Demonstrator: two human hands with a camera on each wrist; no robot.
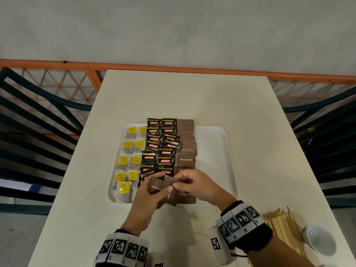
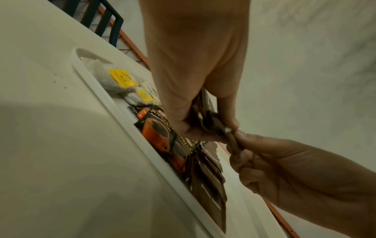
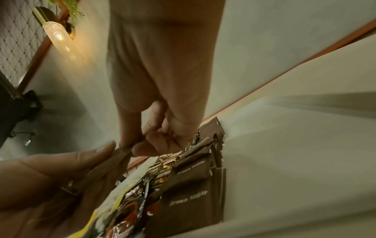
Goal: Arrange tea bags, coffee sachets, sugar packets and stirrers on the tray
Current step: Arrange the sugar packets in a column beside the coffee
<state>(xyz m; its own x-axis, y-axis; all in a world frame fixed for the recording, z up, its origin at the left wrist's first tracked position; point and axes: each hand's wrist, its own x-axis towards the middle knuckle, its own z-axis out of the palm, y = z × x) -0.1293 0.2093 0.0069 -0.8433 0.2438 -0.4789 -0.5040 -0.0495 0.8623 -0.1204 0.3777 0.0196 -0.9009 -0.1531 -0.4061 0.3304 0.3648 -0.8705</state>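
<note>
White table (image 1: 192, 97) is carrying a white tray (image 1: 215, 151); tea bags (image 1: 128, 160), coffee sachets (image 1: 160, 145) and a brown sugar packets column (image 1: 186, 143) are lying on it in rows. Stirrers (image 1: 283, 226) are lying off-tray, near right. Left hand (image 1: 152, 191) is gripping a small stack of sugar packets (image 1: 156, 187) above the tray's near edge. Right hand (image 1: 194, 185) is pinching one packet's edge (image 3: 124, 151) between thumb and forefinger, other fingers curled.
</note>
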